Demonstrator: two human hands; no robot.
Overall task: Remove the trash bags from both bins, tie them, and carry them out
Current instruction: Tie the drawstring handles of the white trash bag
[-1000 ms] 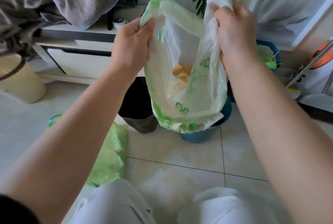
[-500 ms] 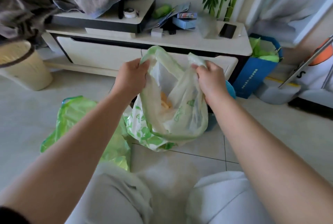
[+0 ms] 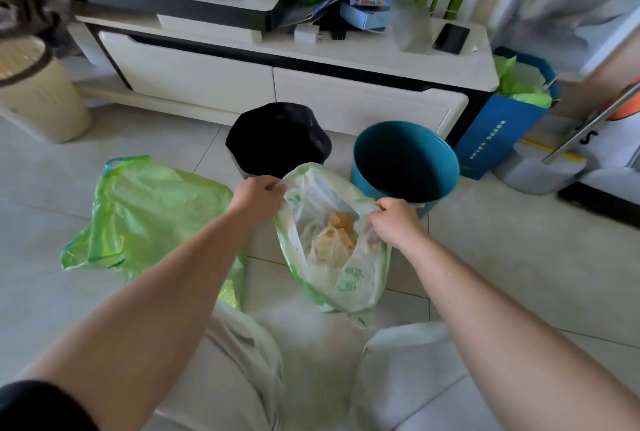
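A white trash bag with green print (image 3: 341, 278) rests on the floor in front of my knees, mouth open, with yellowish scraps inside. My left hand (image 3: 258, 200) grips its left rim and my right hand (image 3: 393, 222) grips its right rim. Behind it stand a black bin (image 3: 278, 139) and a blue bin (image 3: 405, 162), the blue one with no liner inside. A green trash bag (image 3: 152, 219) lies slumped on the floor to the left, untouched.
A white TV cabinet (image 3: 277, 80) runs along the back with a phone, boxes and papers on top. A beige basket (image 3: 38, 94) stands at far left. A blue paper bag (image 3: 509, 119) with green stuff sits at the right beside a white appliance base.
The white bag has come down from chest height, clear of the blue bin, to the floor in front of the bins. Both hands lowered with it, still gripping the rim.
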